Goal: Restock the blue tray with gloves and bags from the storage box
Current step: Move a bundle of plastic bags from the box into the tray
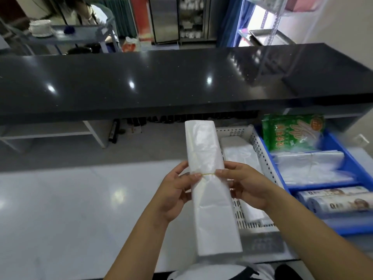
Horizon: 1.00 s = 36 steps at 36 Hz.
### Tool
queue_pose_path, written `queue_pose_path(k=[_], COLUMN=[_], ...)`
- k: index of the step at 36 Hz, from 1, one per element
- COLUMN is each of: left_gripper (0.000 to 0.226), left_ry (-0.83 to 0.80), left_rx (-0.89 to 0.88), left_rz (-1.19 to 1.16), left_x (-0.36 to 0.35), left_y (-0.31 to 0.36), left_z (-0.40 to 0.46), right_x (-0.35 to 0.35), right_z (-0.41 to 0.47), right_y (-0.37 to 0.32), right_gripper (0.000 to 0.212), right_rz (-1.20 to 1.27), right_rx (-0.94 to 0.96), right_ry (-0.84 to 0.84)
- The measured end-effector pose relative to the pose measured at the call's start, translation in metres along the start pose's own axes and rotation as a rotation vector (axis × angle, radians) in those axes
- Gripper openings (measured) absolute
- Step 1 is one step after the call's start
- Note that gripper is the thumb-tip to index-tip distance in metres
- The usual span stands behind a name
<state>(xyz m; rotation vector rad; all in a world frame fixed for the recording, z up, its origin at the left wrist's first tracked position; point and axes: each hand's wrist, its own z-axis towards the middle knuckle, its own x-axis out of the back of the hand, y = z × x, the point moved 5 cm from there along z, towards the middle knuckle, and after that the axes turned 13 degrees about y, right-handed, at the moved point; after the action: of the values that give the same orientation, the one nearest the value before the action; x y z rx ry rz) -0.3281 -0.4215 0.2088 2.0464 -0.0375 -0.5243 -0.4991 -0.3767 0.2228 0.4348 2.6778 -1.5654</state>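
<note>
Head view: your left hand (pixel 177 190) and right hand (pixel 244 186) both pinch the bag bundle (pixel 210 178) at mid-length, fingertips closed on the yellow rubber band (pixel 207 174) from either side, w/ the bundle held upright above the counter. The white perforated basket (pixel 260 150) sits just right of the grip, and the blue tray (pixel 347 158), w/ a green glove pack (pixel 290 132) and loose bags, lies beyond it. Judgement: keep both pinches on the band so the stack doesn't fan out, then carry it right and lay it flat in the tray's bag compartment.
</note>
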Motion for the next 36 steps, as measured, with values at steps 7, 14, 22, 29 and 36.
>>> queue_pose_path(k=[7, 14, 22, 29, 36], left_gripper=[0.040, 0.044, 0.041, 0.047, 0.057], left_ry=[0.072, 0.285, 0.179, 0.231, 0.306], left_rx=[-0.012, 0.056, 0.133, 0.122, 0.117], left_rz=[0.105, 0.252, 0.252, 0.271, 0.278], left_x=[0.002, 0.035, 0.023, 0.023, 0.024], left_y=[-0.012, -0.038, -0.054, -0.057, -0.061], left_z=[0.007, -0.002, -0.015, -0.014, -0.010], right_x=[0.028, 0.063, 0.032, 0.032, 0.038], right_z=[0.005, 0.038, 0.082, 0.083, 0.073], right_y=[0.010, 0.017, 0.007, 0.037, 0.049], right_gripper=[0.038, 0.030, 0.037, 0.055, 0.040], right_rz=[-0.040, -0.092, -0.297, -0.406, -0.450], right_rx=[-0.032, -0.108, -0.051, -0.009, 0.032], right_ry=[0.165, 0.337, 0.372, 0.489, 0.506])
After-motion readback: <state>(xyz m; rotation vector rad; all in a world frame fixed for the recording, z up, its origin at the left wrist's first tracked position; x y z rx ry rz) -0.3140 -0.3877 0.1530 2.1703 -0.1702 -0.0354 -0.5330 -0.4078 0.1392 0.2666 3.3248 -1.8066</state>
